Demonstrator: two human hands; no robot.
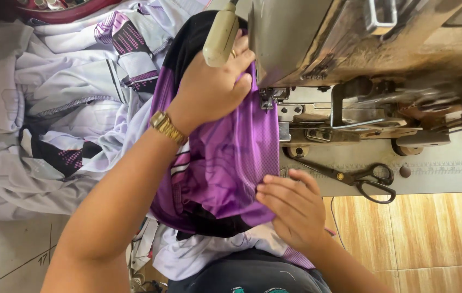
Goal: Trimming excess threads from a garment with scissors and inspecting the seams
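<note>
A purple patterned garment [225, 163] with black and white trim lies across the sewing machine bed, running under the presser foot [267, 99]. My left hand [212, 87], with a gold watch on the wrist and a ring, presses the fabric down just left of the presser foot. My right hand [290, 203] pinches the garment's near edge at the front of the machine bed. A beige lever [221, 35] of the machine hangs just above my left hand.
The grey sewing machine [361, 49] fills the upper right. Black scissors [358, 176] lie on its bed by a printed ruler strip. A heap of white and purple garments [62, 108] covers the table at left. Wooden flooring [432, 239] shows at lower right.
</note>
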